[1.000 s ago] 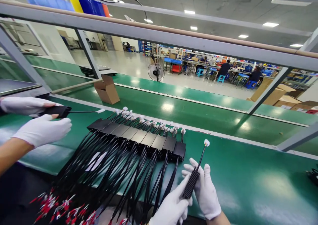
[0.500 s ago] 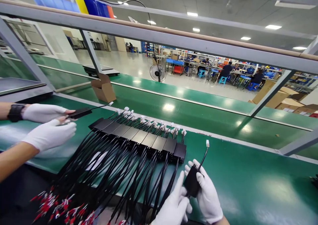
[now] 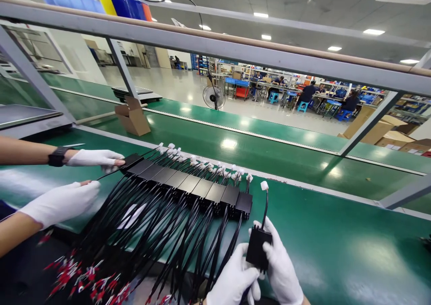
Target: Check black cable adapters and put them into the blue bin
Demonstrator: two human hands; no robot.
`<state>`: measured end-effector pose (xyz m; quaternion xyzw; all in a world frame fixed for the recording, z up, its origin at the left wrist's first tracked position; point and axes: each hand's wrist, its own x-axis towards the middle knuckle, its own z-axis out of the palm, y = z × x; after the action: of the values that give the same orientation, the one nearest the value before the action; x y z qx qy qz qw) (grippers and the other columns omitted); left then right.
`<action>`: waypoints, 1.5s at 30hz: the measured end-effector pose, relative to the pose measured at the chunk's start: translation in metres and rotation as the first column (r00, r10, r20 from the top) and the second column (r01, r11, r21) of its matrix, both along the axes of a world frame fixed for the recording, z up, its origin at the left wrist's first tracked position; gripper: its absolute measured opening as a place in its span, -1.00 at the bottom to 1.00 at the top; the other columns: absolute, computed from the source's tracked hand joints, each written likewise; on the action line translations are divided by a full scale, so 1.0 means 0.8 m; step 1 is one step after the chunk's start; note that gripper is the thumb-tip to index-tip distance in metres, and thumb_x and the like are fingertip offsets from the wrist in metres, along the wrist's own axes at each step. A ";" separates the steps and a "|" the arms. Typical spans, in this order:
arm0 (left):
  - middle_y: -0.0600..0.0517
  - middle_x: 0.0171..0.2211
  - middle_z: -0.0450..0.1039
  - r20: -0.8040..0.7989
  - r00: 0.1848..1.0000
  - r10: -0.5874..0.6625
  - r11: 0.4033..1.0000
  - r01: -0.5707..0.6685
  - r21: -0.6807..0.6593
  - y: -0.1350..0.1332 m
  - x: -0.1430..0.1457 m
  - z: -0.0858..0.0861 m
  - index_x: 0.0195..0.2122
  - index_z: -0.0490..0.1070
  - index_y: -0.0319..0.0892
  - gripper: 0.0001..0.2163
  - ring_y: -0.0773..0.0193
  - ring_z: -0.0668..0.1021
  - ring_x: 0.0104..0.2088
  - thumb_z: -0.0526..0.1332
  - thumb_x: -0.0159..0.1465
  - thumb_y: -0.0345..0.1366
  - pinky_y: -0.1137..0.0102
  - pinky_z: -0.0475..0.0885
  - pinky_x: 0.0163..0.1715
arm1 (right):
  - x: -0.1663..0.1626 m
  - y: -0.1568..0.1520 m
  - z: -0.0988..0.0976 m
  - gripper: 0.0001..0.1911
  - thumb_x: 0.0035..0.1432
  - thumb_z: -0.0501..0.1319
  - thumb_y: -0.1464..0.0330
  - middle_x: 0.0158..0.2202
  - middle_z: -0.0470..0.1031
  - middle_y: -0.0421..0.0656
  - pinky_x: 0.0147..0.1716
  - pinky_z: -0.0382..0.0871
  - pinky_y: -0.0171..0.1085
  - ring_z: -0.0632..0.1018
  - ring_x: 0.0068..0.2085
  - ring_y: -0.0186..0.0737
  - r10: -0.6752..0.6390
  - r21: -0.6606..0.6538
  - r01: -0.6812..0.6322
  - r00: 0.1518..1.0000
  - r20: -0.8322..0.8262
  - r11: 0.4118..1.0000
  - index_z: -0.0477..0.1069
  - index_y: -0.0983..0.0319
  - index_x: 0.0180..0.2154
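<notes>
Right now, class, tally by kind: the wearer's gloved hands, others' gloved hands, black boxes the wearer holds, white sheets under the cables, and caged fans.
Wearer's gloved hands: 2
Other gloved hands: 2
Held black box: 1
White sheet: 1
Caged fan: 1
Total: 7

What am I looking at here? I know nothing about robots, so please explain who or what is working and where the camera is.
There is no robot here: a person works with two gloved hands, seen by a camera worn on their head, looking forward and down. Their right hand holds a black block with a white connector on a short cable; their left hand is at its lower edge. On the green work surface lies a row of black blocks, with long black cables running towards the near edge. The gloved hands at the left, one of them here, belong to a co-worker, busy at the row's left end.
</notes>
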<state>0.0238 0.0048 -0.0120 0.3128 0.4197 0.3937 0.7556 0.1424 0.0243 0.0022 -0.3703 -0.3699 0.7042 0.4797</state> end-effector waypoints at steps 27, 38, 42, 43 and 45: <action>0.27 -0.69 0.11 -0.126 0.991 0.050 0.999 -0.049 0.010 -0.014 0.013 -0.011 -0.28 0.19 -0.19 -0.75 0.50 0.16 -0.70 0.20 0.05 -0.25 0.50 0.00 -0.65 | 0.022 0.006 -0.021 -0.61 0.23 0.05 0.06 -0.08 0.50 -0.02 0.01 0.34 -0.12 0.49 -0.06 -0.06 -0.253 0.294 0.116 0.836 0.487 0.949 0.47 0.17 -0.17; 0.18 -0.56 0.28 -0.234 0.968 0.089 0.988 -0.057 0.142 -0.011 0.010 -0.011 -0.24 0.24 -0.20 -0.77 0.44 0.28 -0.58 0.16 0.03 -0.41 0.50 0.18 -0.55 | 0.010 -0.002 -0.003 -0.07 -0.24 0.40 0.41 0.12 0.33 -0.06 0.14 0.18 -0.10 0.37 0.10 -0.03 -0.095 0.140 0.027 0.856 0.508 0.990 0.10 0.19 0.19; 0.15 -0.55 0.31 -0.239 0.968 0.081 0.992 -0.056 0.112 -0.014 0.016 -0.008 -0.25 0.29 -0.22 -0.72 0.41 0.31 -0.57 0.10 -0.04 -0.49 0.47 0.22 -0.54 | 0.000 -0.004 0.002 0.05 -0.39 0.43 0.48 0.06 0.36 -0.08 0.07 0.25 -0.14 0.41 0.03 -0.02 -0.221 0.153 0.161 0.753 0.620 0.975 0.06 0.19 0.19; 0.17 -0.58 0.29 -0.255 0.965 0.065 0.995 -0.044 0.088 -0.015 0.017 -0.007 -0.27 0.29 -0.23 -0.71 0.41 0.30 -0.59 0.10 -0.07 -0.50 0.46 0.22 -0.55 | 0.000 -0.003 0.001 -0.04 -0.37 0.43 0.45 0.00 0.41 -0.09 0.02 0.29 -0.15 0.45 -0.03 -0.03 -0.243 0.158 0.185 0.738 0.630 0.970 0.15 0.20 0.14; 0.18 -0.60 0.29 -0.295 0.955 0.038 0.998 -0.021 0.060 -0.016 0.019 -0.006 -0.30 0.30 -0.24 -0.68 0.42 0.29 -0.61 0.09 -0.14 -0.53 0.46 0.21 -0.58 | 0.002 0.002 -0.002 -0.34 -0.29 0.43 0.34 -0.15 0.48 -0.12 -0.09 0.35 -0.18 0.49 -0.15 -0.07 -0.281 0.174 0.221 0.725 0.629 0.959 0.33 0.21 -0.06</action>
<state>0.0386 -0.0077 -0.0166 0.3832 0.5215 0.3653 0.6692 0.1444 0.0260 0.0003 -0.6159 -0.4893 0.4442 0.4288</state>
